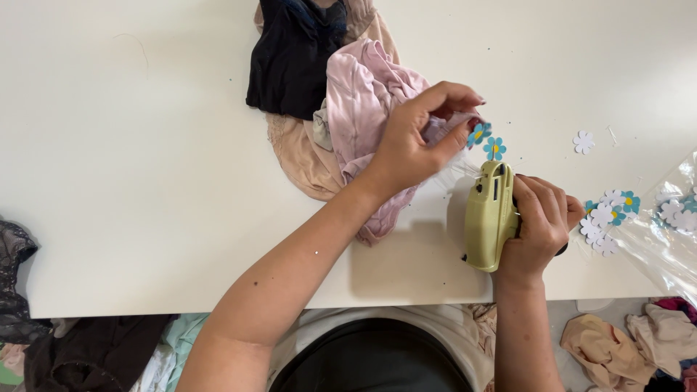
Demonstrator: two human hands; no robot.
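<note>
My left hand (pixel 421 134) pinches the edge of a pale pink garment (pixel 363 94) together with a small blue paper flower (pixel 478 133). My right hand (pixel 541 225) grips a pale green tagging gun (pixel 491 216), whose tip points up at a second blue flower (pixel 495 148) close to the pinched cloth. The pink garment lies on a beige garment (pixel 298 156) and beside a black one (pixel 290 54) on the white table (pixel 145 145).
Several white and blue paper flowers (pixel 606 214) lie to the right of the gun, one white flower (pixel 583 141) apart. A clear plastic bag (pixel 668 232) holds more at the right edge. Clothes lie on the floor below the table's front edge and at the left.
</note>
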